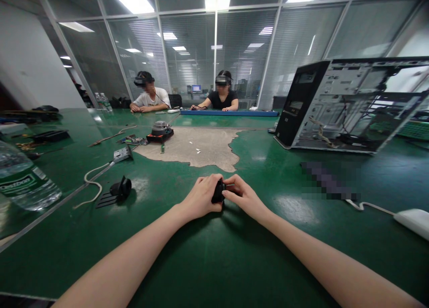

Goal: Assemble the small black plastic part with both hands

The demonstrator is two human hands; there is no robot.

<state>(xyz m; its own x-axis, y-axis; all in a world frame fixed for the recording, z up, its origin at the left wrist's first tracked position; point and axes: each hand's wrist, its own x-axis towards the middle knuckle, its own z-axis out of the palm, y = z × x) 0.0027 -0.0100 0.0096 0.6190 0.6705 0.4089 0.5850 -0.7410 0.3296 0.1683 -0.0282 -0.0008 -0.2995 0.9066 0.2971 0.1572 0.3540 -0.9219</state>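
Over the green table, my left hand is closed around a small black object; its exact kind cannot be made out. From the other side, the thumb and fingertips of my right hand are closed on the object's right face. Much of it is hidden behind my fingers. To the left lies a black plastic part with a round opening and several flat prongs. Just beyond my hands is a worn, bare patch in the green surface.
An open computer case stands at the right, near a white mouse with its cable. A water bottle is at the left edge. A heatsink fan and metal bracket lie farther back. Two people sit across the table.
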